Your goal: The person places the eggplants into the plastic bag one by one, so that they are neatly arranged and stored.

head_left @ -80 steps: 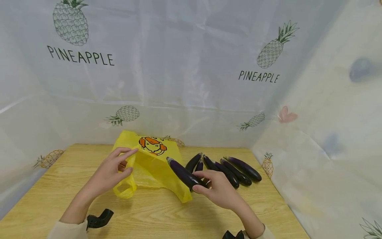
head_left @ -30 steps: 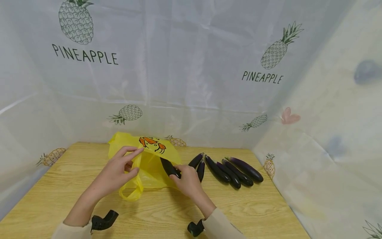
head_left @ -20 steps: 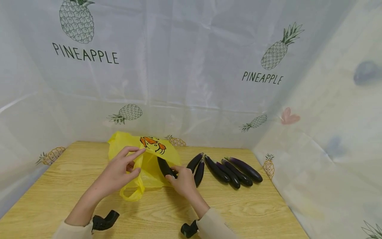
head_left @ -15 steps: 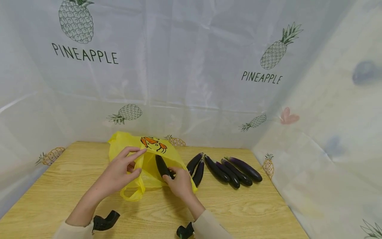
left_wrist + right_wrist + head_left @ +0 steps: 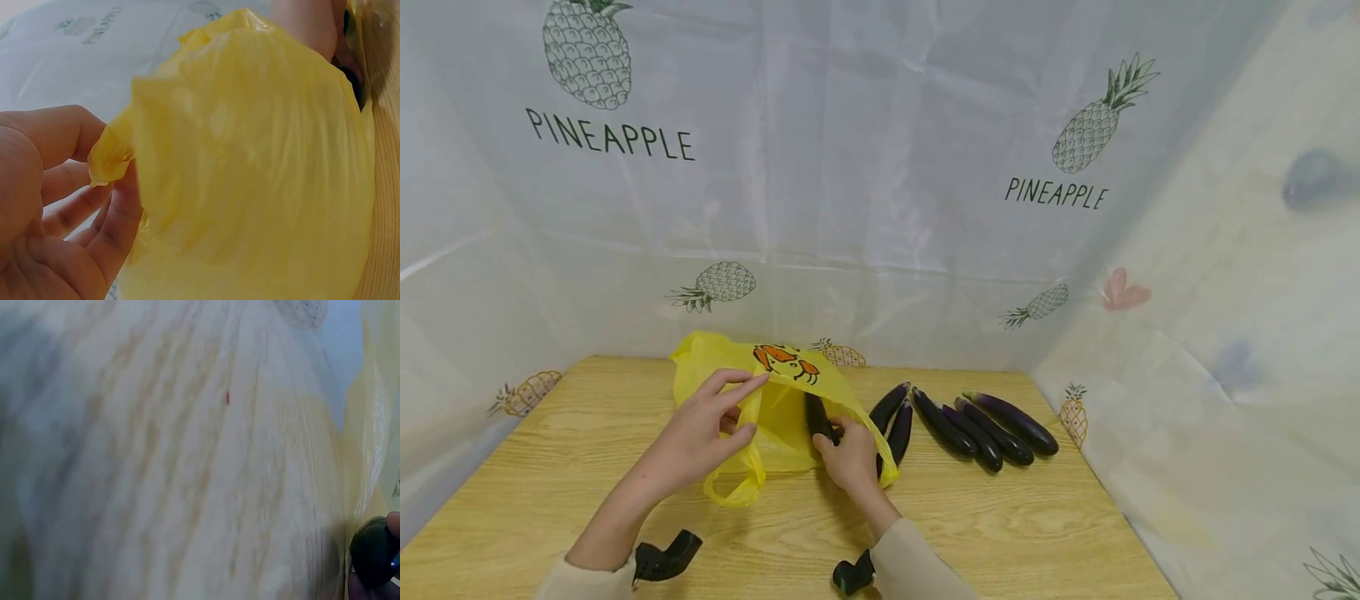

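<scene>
My left hand (image 5: 700,425) holds the yellow plastic bag (image 5: 784,417) by its edge near the handle. In the left wrist view, the fingers pinch a gathered fold of the bag (image 5: 250,175). The bag lies on its side with its mouth spread toward me, a cartoon face printed on top. My right hand (image 5: 853,462) grips a dark purple eggplant (image 5: 816,415) inside the bag's mouth, stem end pointing away under the upper layer. The right wrist view shows only the rounded end of the eggplant (image 5: 372,553) at its right edge. The bag's deeper inside is hidden.
Several more eggplants (image 5: 946,427) lie fanned out on the wooden table (image 5: 1000,533), right of the bag. The nearest ones (image 5: 900,432) lie against the bag's right edge, partly covered. A pineapple-print sheet (image 5: 865,167) hangs behind and at the sides.
My right hand has carried the eggplant leftward from beside the other eggplants into the bag's mouth. In the last half second it shifted slightly right. The left hand keeps hold of the bag.
</scene>
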`<state>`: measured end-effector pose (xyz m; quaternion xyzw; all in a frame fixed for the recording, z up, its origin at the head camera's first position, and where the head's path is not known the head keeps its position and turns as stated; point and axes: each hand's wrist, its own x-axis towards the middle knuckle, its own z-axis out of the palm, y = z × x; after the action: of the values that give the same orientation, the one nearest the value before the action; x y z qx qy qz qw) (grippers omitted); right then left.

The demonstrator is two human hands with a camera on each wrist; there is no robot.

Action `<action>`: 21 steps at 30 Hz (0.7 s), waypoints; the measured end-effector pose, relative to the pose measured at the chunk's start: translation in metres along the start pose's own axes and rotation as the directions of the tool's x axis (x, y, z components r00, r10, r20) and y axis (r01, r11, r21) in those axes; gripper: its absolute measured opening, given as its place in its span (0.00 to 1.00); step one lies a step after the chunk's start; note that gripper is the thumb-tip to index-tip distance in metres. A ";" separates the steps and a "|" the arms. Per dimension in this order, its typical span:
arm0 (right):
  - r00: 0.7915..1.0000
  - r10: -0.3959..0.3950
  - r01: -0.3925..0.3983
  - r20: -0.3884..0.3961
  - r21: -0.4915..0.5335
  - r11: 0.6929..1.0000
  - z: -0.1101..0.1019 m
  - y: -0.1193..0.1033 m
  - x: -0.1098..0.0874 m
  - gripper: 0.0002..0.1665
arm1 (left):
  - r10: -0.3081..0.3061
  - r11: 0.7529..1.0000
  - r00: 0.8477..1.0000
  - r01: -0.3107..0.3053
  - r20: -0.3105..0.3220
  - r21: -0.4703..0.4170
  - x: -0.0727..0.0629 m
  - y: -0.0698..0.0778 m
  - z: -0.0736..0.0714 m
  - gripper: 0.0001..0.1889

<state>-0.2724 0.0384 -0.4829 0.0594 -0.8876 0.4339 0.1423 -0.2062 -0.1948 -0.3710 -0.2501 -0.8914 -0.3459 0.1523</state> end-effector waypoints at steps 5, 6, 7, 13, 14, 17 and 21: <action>0.998 0.056 -0.055 0.020 -0.030 0.998 0.001 -0.001 0.002 0.22 | -0.007 1.000 1.000 0.007 0.000 -0.001 0.000 0.000 0.000 0.35; 0.998 0.052 -0.051 0.023 -0.049 0.997 0.001 0.000 0.002 0.22 | -0.006 1.000 1.000 0.006 0.000 -0.001 0.000 0.000 0.000 0.35; 0.998 0.049 -0.047 0.028 -0.062 0.997 0.000 -0.001 0.002 0.22 | -0.005 1.000 1.000 0.005 0.000 -0.001 0.000 0.000 0.000 0.35; 0.995 0.034 -0.027 0.088 -0.081 0.996 -0.005 -0.001 0.001 0.27 | -0.008 1.000 1.000 0.008 -0.001 -0.007 -0.001 0.000 -0.002 0.34; 0.995 0.029 -0.022 0.095 -0.075 0.997 -0.005 -0.001 0.001 0.28 | -0.007 1.000 1.000 0.007 -0.001 -0.009 -0.001 0.001 -0.002 0.34; 0.994 0.020 -0.013 0.103 -0.061 0.998 -0.006 -0.001 0.001 0.28 | 0.006 1.000 1.000 -0.006 -0.007 -0.004 -0.001 0.000 -0.002 0.34; 0.995 0.017 -0.010 0.098 -0.077 0.997 -0.003 0.001 0.003 0.28 | 0.016 1.000 1.000 -0.016 -0.014 0.000 -0.001 0.000 -0.001 0.34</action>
<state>-0.2744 0.0415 -0.4807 0.0693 -0.9099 0.3971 0.0977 -0.2059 -0.1958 -0.3709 -0.2550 -0.8883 -0.3463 0.1612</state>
